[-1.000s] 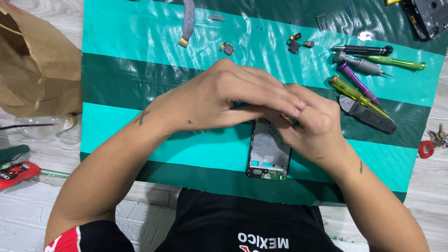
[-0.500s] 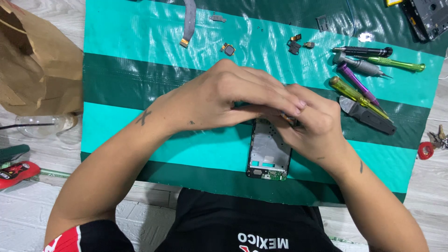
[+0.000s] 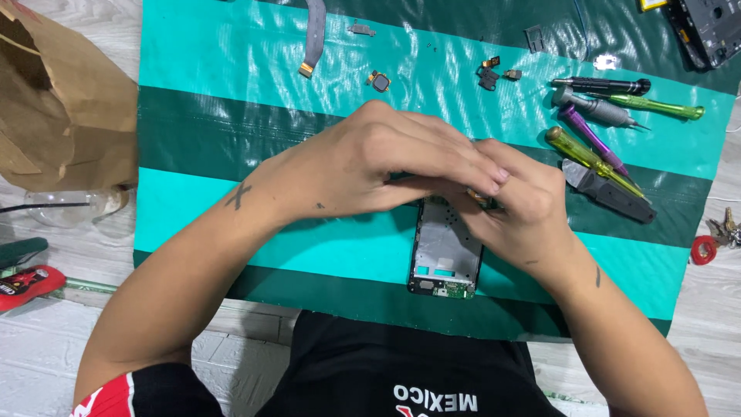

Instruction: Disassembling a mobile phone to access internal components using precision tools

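Note:
An opened phone frame (image 3: pixel 444 251), stripped to its grey inner plate with a small board at the near end, lies lengthwise on a teal and dark green striped mat (image 3: pixel 231 77). My left hand (image 3: pixel 386 158) reaches over from the left, its fingers laid flat across the phone's far end. My right hand (image 3: pixel 525 212) grips the phone's upper right corner, with its fingers tucked under the left fingers. Both hands press together on that far end. What lies under the fingertips is hidden.
Several screwdrivers (image 3: pixel 594 158) and a grey-black prying tool (image 3: pixel 610 193) lie to the right. A flex ribbon (image 3: pixel 312 38) and small parts (image 3: pixel 378 80) sit at the mat's far side, a dark phone shell (image 3: pixel 710 31) at top right. A brown paper bag (image 3: pixel 54 116) stands left.

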